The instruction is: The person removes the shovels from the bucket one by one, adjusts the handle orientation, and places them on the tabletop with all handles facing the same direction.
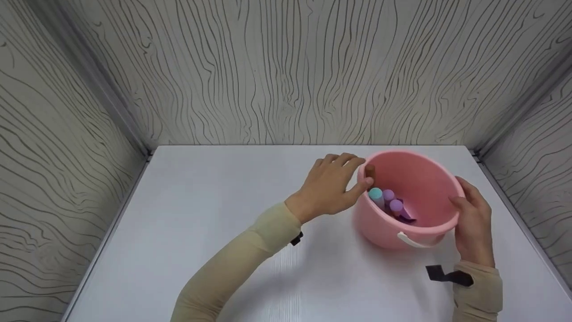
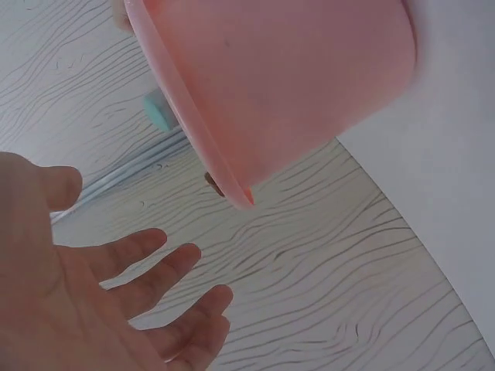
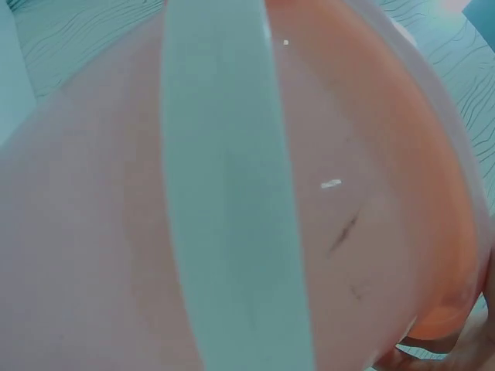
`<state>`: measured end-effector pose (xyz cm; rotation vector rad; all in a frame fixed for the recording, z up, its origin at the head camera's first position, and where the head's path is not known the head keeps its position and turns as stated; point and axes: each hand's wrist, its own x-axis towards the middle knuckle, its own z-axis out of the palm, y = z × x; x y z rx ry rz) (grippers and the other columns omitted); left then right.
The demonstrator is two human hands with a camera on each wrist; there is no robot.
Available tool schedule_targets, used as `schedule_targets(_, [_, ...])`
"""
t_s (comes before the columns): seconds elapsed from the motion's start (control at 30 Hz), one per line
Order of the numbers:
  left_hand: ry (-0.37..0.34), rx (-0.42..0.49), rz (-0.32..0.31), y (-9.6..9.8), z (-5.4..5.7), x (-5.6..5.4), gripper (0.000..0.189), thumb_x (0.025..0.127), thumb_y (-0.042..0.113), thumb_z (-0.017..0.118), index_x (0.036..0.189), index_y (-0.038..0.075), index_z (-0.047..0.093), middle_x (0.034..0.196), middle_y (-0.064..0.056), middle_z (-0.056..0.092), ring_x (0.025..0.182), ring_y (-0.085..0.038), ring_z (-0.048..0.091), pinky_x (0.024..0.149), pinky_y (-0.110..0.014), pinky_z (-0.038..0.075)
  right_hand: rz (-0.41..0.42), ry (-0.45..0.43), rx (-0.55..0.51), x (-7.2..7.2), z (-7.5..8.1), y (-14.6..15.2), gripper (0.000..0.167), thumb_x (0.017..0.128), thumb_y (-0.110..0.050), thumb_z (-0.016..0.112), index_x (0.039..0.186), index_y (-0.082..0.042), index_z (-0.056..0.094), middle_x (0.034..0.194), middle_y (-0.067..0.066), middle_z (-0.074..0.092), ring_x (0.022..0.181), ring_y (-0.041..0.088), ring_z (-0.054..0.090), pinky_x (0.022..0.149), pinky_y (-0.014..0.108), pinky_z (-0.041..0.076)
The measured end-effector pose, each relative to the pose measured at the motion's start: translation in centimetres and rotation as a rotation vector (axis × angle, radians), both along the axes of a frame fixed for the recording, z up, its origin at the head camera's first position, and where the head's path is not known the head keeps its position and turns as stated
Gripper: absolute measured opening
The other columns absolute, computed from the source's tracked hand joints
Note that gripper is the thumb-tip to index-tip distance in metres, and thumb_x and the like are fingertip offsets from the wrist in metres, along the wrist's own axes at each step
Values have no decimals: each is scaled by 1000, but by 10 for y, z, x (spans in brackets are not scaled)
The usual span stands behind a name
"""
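A pink bucket [image 1: 393,235] with a white handle [image 1: 413,241] stands on the right of the white table, its mouth tipped towards the camera. My right hand [image 1: 476,221] grips its right rim, thumb over the edge and fingers outside. Beside the left rim is my left hand [image 1: 330,185], fingers loosely extended and holding nothing; the left wrist view shows that hand [image 2: 100,278] apart from the bucket wall [image 2: 302,77]. Inside lean a teal-topped cylinder [image 1: 376,195], two purple-topped ones [image 1: 389,195], a brown one [image 1: 370,172] and a dark purple piece [image 1: 406,218]. Their lower parts are hidden.
The white table [image 1: 214,201] extends left and in front of the bucket. Wood-grain panels [image 1: 286,76] rise behind and at both sides, with grey corner posts [image 1: 98,85]. In the right wrist view the handle [image 3: 232,193] crosses the bucket's side.
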<state>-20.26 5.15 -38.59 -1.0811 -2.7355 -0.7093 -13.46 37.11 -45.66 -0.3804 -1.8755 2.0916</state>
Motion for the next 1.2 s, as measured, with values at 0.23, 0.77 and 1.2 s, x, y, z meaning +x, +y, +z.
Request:
schedule_targets(0.23, [2,-144,-47,45,13,-12,46,111,51,43,141,21,62,142,3,65,133,-26,58,112,-44,46,-1,-13,-21,4,-4,1,54,112,-15,52,164,-11,40,144,-6,53,120,9,61,88,17,58])
schedule_targets(0.77, [-85,-457,-39,118,23,-18,21,107,31,56,90,23,66,91,8,65,102,-15,56,103,-33,42,-16,-30,-24,-3,2,-4,52,112,-18,53,163,-13,42,149,-3,52,122,8,61,90,16,57])
schedule_targets(1.2, [-187,-837,41,166,22,10,11,102,40,66,97,30,68,94,12,64,91,-9,60,89,-28,52,-29,-14,1,1,2,0,51,113,-18,51,163,-12,43,155,3,47,126,8,59,93,15,56])
